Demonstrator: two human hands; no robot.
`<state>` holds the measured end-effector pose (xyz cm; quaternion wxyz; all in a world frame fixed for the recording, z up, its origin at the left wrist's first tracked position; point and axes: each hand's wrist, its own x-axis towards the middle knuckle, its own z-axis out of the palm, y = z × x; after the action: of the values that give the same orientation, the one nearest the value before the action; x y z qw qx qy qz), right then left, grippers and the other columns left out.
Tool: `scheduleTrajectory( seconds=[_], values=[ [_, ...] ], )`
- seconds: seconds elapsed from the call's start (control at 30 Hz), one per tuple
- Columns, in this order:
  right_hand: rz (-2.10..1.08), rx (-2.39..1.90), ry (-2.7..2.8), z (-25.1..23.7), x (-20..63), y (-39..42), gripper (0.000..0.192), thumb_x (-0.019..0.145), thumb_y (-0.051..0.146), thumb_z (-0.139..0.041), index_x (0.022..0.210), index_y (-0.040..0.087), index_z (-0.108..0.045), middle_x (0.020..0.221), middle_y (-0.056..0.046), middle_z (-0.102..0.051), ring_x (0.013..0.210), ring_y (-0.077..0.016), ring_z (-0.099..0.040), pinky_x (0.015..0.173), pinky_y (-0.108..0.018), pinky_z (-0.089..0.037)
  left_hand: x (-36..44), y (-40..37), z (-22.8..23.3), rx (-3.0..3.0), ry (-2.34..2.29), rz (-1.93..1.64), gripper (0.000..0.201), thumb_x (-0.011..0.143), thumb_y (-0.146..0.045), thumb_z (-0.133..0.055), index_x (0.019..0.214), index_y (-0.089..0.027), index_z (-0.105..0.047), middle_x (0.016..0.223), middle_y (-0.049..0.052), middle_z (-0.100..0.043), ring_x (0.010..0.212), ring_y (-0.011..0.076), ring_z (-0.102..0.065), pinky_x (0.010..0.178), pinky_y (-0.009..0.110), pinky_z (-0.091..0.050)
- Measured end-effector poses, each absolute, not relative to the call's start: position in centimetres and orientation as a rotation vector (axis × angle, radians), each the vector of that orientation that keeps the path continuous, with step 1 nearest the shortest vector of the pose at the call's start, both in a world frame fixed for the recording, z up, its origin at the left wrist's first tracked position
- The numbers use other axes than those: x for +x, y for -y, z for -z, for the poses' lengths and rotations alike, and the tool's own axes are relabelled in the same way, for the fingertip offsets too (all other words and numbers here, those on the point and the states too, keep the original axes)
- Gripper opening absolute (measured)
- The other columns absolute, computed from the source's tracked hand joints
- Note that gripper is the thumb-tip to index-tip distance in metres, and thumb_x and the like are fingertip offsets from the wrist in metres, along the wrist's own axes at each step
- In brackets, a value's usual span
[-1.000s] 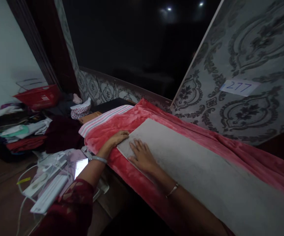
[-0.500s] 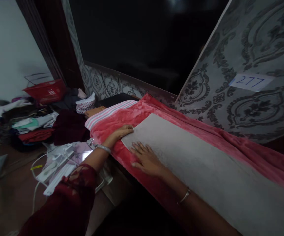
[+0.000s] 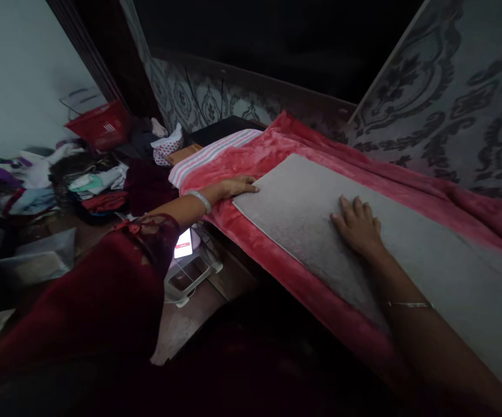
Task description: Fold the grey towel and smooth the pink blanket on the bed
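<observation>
A long, flat grey mat (image 3: 294, 197) lies on a red plush blanket (image 3: 228, 162) with a pink-and-grey striped end. My left hand (image 3: 237, 186) is at the mat's far left end, its fingers stretched out and their tips touching the edge. Farther right, my right hand (image 3: 359, 229) rests palm down on the mat's upper face, with the fingers spread. The surface beside that palm looks slightly rumpled. Both wrists wear a bracelet. The mat's near end runs out of view behind my right forearm.
A large dark screen (image 3: 255, 40) hangs on the patterned wall behind the blanket. Piled clothes (image 3: 98, 182) and a red basket (image 3: 101, 124) are at the left. Below the blanket's edge, a lit phone (image 3: 183, 244) lies near a clear plastic box (image 3: 190, 278).
My right hand has slid right along the mat, away from its left end. My left hand stays at that end. The view has tilted down and shifted.
</observation>
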<state>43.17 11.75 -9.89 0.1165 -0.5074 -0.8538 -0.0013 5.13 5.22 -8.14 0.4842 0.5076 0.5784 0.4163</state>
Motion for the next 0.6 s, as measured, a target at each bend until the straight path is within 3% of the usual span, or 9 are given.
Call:
scheduleTrajectory(
  seconds=[0.23, 0.47, 0.6],
  values=[
    [0.011, -1.456, 2.602, 10.3, 42.5, -10.4, 0.069, 0.1, 0.062, -0.023, 0.158, 0.025, -0.034, 0.165, -0.017, -0.027, 0.149, -0.0427, -0.024, 0.111, -0.072, -0.026, 4.9, -5.3, 8.4, 1.2, -1.382, -0.952, 0.028, 0.072, -0.03, -0.077, 0.093, -0.014, -0.069, 0.086, 0.006, -0.07, 0.073, 0.0184, -0.063, 0.074, 0.035, -0.049],
    [-0.211, -0.812, 3.017, 8.9, 39.1, -2.0, 0.068, 0.101, 0.058, -0.036, 0.161, 0.029, -0.026, 0.17, -0.009, -0.013, 0.155, -0.0346, -0.008, 0.121, -0.062, -0.015, 4.7, -5.1, 8.7, 1.27, -1.439, -0.977, 0.028, 0.071, -0.033, -0.075, 0.091, -0.015, -0.069, 0.084, 0.004, -0.069, 0.074, 0.0179, -0.061, 0.075, 0.033, -0.048],
    [-0.483, -0.502, 3.06, 7.5, 39.0, 0.8, 0.065, 0.1, 0.061, -0.039, 0.159, 0.033, -0.032, 0.169, -0.004, -0.017, 0.155, -0.0316, -0.014, 0.123, -0.055, -0.016, 4.9, -4.9, 8.4, 1.249, -1.466, -0.969, 0.025, 0.072, -0.031, -0.073, 0.091, -0.015, -0.069, 0.084, 0.004, -0.069, 0.073, 0.018, -0.061, 0.073, 0.033, -0.047]
  ],
)
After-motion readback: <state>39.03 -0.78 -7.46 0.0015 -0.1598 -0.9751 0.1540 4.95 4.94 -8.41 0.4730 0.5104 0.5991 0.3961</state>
